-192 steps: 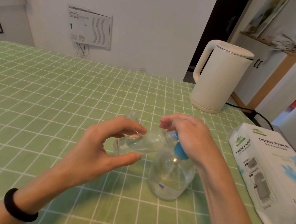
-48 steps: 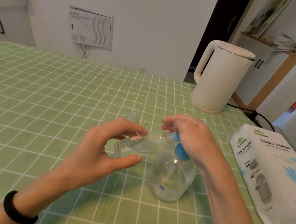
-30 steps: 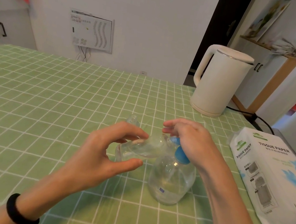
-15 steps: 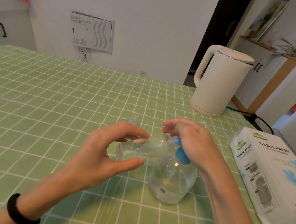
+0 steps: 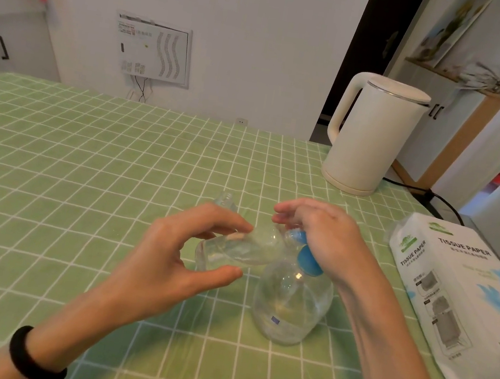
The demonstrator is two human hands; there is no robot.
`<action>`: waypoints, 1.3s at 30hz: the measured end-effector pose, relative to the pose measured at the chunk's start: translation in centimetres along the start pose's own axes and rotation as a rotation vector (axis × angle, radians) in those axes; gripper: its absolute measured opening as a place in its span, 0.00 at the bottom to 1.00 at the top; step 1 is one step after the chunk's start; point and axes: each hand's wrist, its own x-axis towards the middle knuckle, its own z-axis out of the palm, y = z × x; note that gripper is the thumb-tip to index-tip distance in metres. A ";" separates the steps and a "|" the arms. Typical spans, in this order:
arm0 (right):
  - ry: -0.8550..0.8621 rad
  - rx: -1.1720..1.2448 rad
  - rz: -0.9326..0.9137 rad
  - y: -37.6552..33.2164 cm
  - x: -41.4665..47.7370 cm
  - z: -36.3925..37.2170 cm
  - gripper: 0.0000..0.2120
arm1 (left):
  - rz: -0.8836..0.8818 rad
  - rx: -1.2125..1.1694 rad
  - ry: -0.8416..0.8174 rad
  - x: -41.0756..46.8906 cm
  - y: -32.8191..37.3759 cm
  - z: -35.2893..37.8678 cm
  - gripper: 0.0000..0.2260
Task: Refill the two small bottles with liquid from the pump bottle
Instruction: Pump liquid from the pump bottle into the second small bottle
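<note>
A clear, round pump bottle (image 5: 289, 307) with a blue pump head (image 5: 308, 259) stands on the green checked tablecloth (image 5: 82, 163). My right hand (image 5: 323, 237) lies over the pump head with curled fingers. My left hand (image 5: 172, 259) holds a small clear bottle (image 5: 245, 249) on its side between thumb and fingers, its mouth at the pump's nozzle. A little liquid lies in that bottle. Behind my left hand stands the second small clear bottle (image 5: 226, 200), upright and without a cap, mostly hidden.
A white electric kettle (image 5: 372, 133) stands at the back right with its black cord (image 5: 431, 196) trailing right. A pack of tissue paper (image 5: 460, 301) lies along the right edge of the table. Cabinets stand beyond the table at left and right.
Almost nothing differs over the frames. Both hands keep the same hold on the tilted small bottle and the pump head; only the view shifts slightly.
</note>
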 end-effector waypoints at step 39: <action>0.050 -0.131 -0.063 -0.5 -0.3 -0.5 0.15 | 0.014 -0.015 0.008 -0.1 0.1 0.2 0.20</action>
